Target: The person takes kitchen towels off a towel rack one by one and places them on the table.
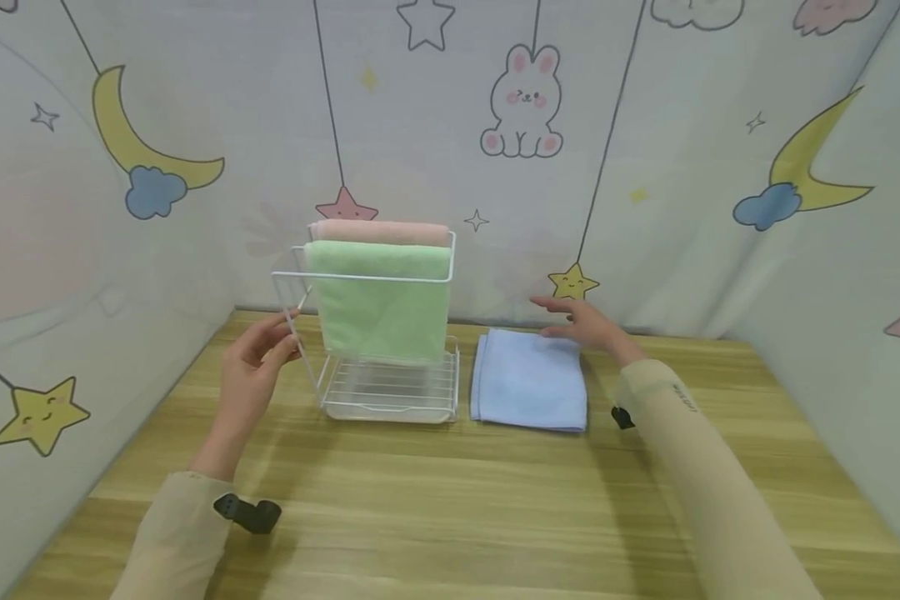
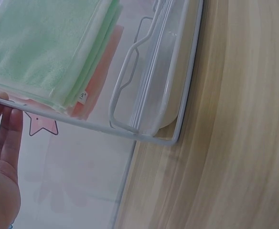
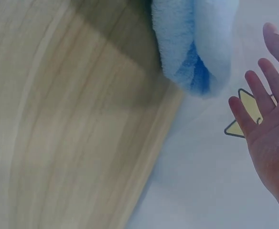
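Observation:
A white wire rack [image 1: 390, 407] stands on the table at the left of centre. Over its bars hang a green towel [image 1: 382, 312] and, behind that, a pink towel [image 1: 382, 232]. My left hand [image 1: 251, 371] pinches the rack's left side wire between thumb and fingers; the left wrist view shows the fingers [image 2: 13, 136] at this wire. A folded light-blue towel [image 1: 531, 383] lies to the right of the rack. Just above its far right corner is my right hand [image 1: 588, 325], fingers extended and holding nothing. In the right wrist view that palm [image 3: 273, 152] appears apart from the blue towel [image 3: 192, 47].
A pale tray [image 2: 170, 107] sits in the bottom of the rack. The wood-grain table [image 1: 450, 517] extends toward me. Behind and at both sides hangs a white patterned backdrop [image 1: 450, 125] with stars, moons and a rabbit.

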`<action>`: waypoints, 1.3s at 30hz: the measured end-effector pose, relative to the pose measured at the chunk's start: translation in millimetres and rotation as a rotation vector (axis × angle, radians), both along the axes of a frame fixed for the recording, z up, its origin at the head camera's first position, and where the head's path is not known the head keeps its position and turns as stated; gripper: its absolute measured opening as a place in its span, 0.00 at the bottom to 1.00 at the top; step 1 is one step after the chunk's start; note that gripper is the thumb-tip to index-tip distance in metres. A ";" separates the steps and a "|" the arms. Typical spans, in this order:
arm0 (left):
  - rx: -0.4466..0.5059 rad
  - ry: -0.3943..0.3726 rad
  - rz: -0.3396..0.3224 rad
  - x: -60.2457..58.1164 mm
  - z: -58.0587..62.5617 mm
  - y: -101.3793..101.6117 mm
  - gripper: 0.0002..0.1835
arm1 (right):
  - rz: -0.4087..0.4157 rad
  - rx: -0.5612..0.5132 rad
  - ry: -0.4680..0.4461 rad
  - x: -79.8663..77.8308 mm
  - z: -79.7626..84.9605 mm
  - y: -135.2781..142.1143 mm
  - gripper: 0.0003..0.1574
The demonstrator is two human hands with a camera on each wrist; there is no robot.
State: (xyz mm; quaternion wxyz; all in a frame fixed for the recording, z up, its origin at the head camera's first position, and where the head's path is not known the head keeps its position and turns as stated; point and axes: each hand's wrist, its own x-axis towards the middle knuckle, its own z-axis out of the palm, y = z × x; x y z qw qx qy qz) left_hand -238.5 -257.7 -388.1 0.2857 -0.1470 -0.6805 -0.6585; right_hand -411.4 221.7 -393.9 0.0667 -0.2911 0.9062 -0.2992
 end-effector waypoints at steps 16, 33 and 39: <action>-0.018 -0.002 0.016 0.8 -0.1 -0.2 0.17 | 0.000 -0.035 0.101 6.7 65.8 -9.0 0.38; -0.080 -0.011 0.064 3.9 2.5 0.9 0.17 | 0.065 -0.021 0.262 26.1 160.2 -61.3 0.33; -0.071 -0.007 0.060 3.0 1.4 0.5 0.17 | 0.125 -0.037 0.325 34.7 179.4 -84.4 0.31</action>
